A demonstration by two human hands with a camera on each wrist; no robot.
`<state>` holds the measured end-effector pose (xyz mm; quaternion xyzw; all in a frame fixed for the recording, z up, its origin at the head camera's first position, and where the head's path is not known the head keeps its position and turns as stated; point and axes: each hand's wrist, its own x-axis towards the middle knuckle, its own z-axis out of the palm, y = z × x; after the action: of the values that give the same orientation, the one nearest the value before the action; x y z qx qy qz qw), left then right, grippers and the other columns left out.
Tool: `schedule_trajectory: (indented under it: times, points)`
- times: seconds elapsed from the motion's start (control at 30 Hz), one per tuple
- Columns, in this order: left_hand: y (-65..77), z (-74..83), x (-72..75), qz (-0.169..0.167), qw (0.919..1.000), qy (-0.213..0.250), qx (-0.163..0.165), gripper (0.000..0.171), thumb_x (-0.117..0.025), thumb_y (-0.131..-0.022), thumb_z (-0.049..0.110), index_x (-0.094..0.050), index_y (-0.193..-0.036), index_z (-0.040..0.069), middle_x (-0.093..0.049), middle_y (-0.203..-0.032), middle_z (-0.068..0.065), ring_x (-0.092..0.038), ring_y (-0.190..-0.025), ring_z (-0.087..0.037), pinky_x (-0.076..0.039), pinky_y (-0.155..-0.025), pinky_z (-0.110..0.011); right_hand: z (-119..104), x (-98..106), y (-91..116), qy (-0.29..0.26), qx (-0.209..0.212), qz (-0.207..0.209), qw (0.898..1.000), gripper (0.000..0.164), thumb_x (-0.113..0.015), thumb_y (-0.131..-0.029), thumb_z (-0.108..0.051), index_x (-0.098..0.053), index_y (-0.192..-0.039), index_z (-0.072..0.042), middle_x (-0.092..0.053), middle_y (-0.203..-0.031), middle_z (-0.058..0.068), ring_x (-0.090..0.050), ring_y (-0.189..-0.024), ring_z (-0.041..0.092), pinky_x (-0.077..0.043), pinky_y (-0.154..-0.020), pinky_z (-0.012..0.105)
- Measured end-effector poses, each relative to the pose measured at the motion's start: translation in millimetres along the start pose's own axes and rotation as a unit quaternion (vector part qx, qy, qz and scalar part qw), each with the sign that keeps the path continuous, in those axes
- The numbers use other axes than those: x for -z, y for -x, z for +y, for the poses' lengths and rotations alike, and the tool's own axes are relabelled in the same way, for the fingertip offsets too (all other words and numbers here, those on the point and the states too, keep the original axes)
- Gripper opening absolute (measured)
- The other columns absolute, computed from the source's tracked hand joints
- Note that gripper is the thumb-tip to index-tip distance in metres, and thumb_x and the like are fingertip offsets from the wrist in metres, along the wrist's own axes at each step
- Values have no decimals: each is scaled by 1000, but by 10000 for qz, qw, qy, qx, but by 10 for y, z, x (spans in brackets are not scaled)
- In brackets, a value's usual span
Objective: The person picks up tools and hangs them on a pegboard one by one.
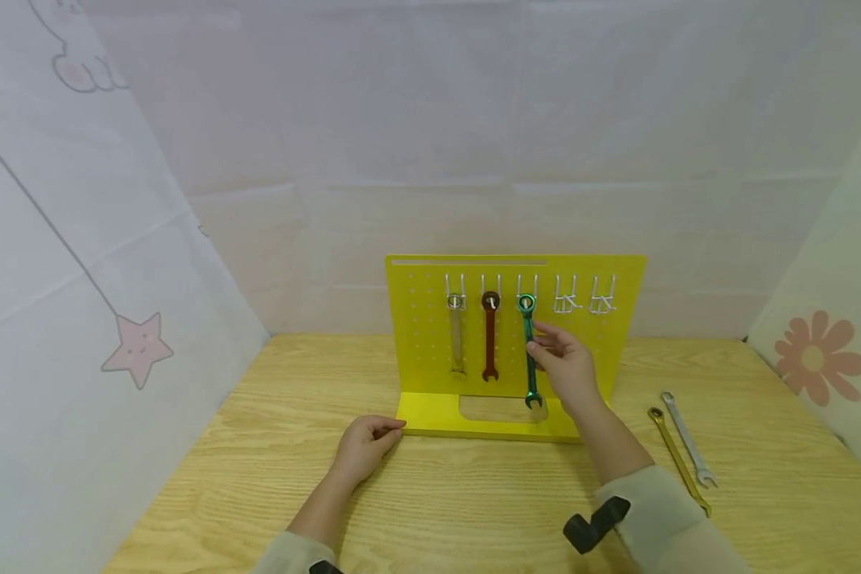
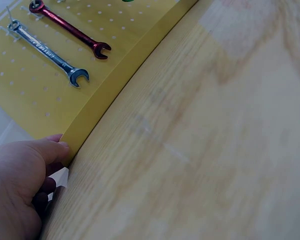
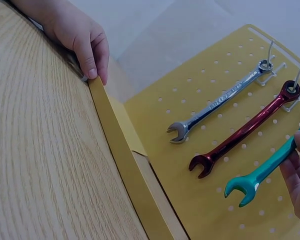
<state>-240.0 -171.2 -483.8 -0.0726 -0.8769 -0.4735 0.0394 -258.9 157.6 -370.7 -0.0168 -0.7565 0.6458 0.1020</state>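
Between its thumb and fingers my right hand (image 1: pixel 568 368) pinches the shaft of a green combination wrench (image 1: pixel 532 381), whose ring end is at a hook on the yellow pegboard (image 1: pixel 422 351). The open end of that wrench (image 3: pixel 262 175) points down in front of the board. A red wrench (image 1: pixel 490 343) and a silver wrench (image 1: pixel 456 339) hang from hooks to its left. My left hand (image 1: pixel 362 450) grips the front left corner of the pegboard's base, thumb at the edge in the left wrist view. Some of its fingers are hidden there.
Two more white wire hooks (image 1: pixel 567 303) on the right of the board bear nothing. A gold wrench (image 1: pixel 678 461) and another silver wrench (image 1: pixel 689 440) lie on the wooden table (image 1: pixel 473 502) to the right. A pale cloth backdrop (image 1: pixel 402 119) stands behind.
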Motion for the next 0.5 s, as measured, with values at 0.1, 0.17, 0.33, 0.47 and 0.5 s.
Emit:
schedule_trajectory:
  times: [0.1, 0.17, 0.33, 0.47, 0.5]
  points:
    - [0, 2, 1, 1, 10000, -1, -3, 14, -69, -90, 11, -78, -100, 13, -72, -101, -1, -58, -84, -9, -47, -74, -25, 18, -9, -26, -18, -21, 7, 10000, 40, -62, -97, -13, -57, -136, -11, -60, -112, 4, -59, -90, 2, -54, -78, 18]
    - [-1, 2, 0, 0, 10000, -2, -1, 13, -69, -90, 11, -78, -100, 13, -72, -101, -1, -58, -85, -9, -47, -74, -24, 28, -16, -45, -28, -26, 24, 10000, 40, -62, -97, -13, -57, -136, -12, -60, -113, 4, -59, -90, 2, -54, -77, 18]
    - [-3, 1, -1, -10, 10000, 3, 8, 14, -69, -90, 11, -78, -101, 13, -72, -100, -1, -57, -84, -9, -47, -73, -24, 39, -31, -74, -115, 12, 69, 9999, 39, -61, -97, -11, -57, -136, -10, -61, -111, 3, -59, -88, 0, -54, -76, 17]
    - [-5, 3, -1, -11, 10000, -26, 12, 14, -69, -90, 11, -78, -101, 13, -72, -100, -1, -58, -84, -9, -47, -74, -24, 61, -44, -95, -224, 46, 131, 9997, 39, -61, -97, -10, -58, -135, -9, -62, -109, 2, -59, -87, 0, -54, -75, 17]
    - [-5, 4, -1, -13, 10000, -24, 12, 14, -69, -90, 11, -78, -101, 13, -72, -100, -1, -58, -84, -9, -47, -74, -24, 70, -49, -104, -255, 64, 149, 9995, 38, -61, -97, -10, -58, -135, -9, -62, -108, 1, -60, -87, 0, -54, -75, 17]
